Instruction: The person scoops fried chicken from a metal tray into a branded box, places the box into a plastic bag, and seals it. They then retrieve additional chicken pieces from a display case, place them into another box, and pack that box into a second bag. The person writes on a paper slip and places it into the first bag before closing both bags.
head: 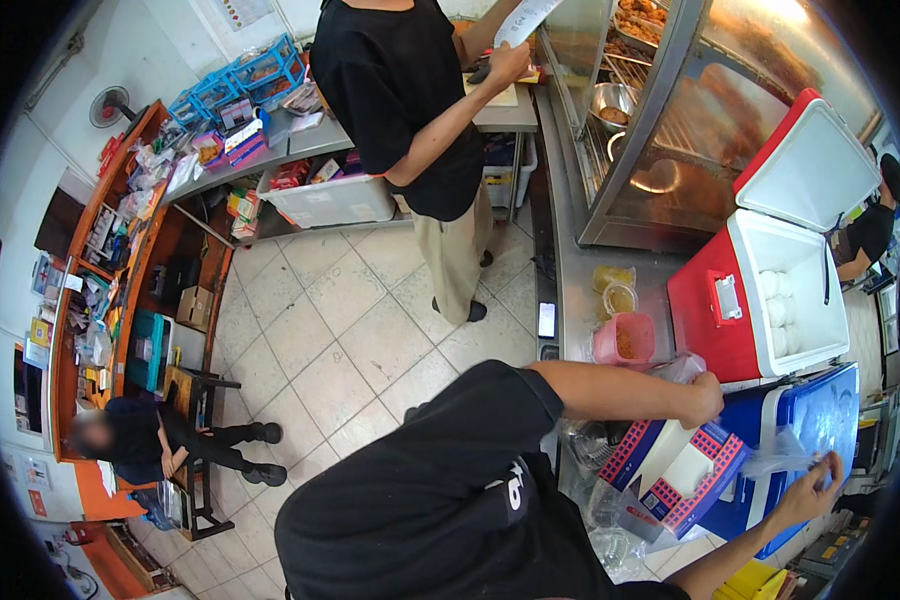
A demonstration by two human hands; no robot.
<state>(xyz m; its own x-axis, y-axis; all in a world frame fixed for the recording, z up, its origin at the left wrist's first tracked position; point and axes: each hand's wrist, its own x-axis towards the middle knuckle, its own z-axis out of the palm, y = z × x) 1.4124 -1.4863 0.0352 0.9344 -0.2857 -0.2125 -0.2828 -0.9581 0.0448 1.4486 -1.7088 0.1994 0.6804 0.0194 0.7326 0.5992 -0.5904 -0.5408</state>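
Observation:
My left hand (701, 401) is curled above a purple-and-pink printed cardboard box (720, 484) with cut-out openings. A clear plastic bag (679, 367) touches or lies against that hand; its fingertips are hidden, so its hold cannot be made out. Farther right, my right hand (816, 487) pinches a thin piece of clear plastic (784, 456) over the blue cooler box (810, 420). Clear plastic containers (589, 442) sit beside the cardboard box. Behind it stands a red cooler box (712, 292), lid raised, with several white round items (778, 311) inside.
On the steel counter (577, 300) are a pink tub (626, 337), small cups (619, 296) and a phone (546, 320). A glass display cabinet (645, 150) holds fried food. One person (397, 97) stands holding paper; another (150, 442) sits on a bench. Shelves (112, 285) line the left wall.

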